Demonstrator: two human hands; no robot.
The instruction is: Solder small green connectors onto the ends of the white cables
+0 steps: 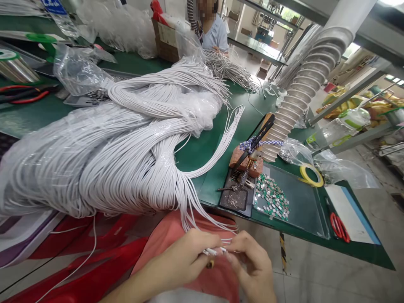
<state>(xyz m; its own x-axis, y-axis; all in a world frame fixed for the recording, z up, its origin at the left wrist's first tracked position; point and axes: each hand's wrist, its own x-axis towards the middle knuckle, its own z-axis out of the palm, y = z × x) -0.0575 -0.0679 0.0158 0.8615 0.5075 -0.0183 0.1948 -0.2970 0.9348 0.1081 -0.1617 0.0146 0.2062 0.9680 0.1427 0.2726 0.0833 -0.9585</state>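
Left hand is nearly closed, thumb and fingertips pinched on a few short white wire ends, while the right hand meets it from the other side, fingers bent and thumb drawn in on the same small cluster. Only a narrow gap parts the two hands. These wire ends sit above the pink cloth over the lap, their long axis running roughly crosswise from hand to hand; which way each tip faces is too small to tell. Just beyond, a loose fan of white wires hangs over the near table edge, its ends pointing down toward the hands and slanting right. It spills from a big heap of wires, partly wrapped in clear plastic, across the left of the green table. Right of the heap are a brick, a shallow tray with small green boards at its left side, red-handled scissors and a roll of yellow tape. Pliers and a spool lie at the far left. A ribbed hose slants down behind the tray. Farthest back, a co-worker sits behind another wire pile.
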